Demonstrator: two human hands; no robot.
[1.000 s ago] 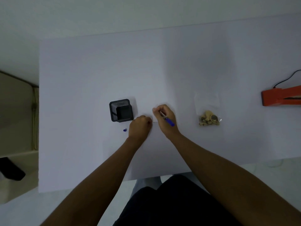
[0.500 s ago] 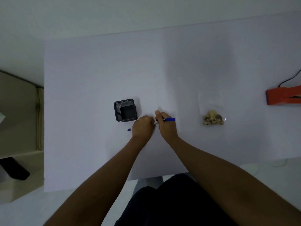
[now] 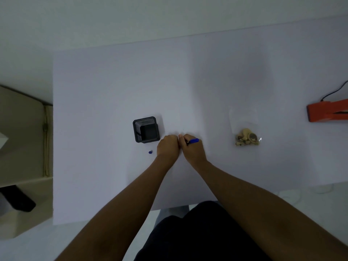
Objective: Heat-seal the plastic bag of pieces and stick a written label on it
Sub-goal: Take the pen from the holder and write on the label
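A clear plastic bag (image 3: 244, 125) with tan pieces (image 3: 246, 139) at its near end lies on the white table (image 3: 113, 81), right of my hands. My right hand (image 3: 192, 149) grips a blue pen (image 3: 194, 141) that points sideways to the right. My left hand (image 3: 168, 147) is curled shut and touches the right hand. Whatever lies under or between the fingers is hidden; a white label cannot be made out against the white table.
A black mesh pen holder (image 3: 146, 129) stands just left of my hands. A small blue pen cap (image 3: 150, 152) lies near it. An orange heat sealer (image 3: 327, 113) with a black cord (image 3: 334, 92) sits at the right edge. A beige cabinet (image 3: 22, 140) is left of the table.
The pen has swung from pointing down-right to lying sideways in my right hand. Both hands have drawn together until they touch. The bag has not moved on the table.
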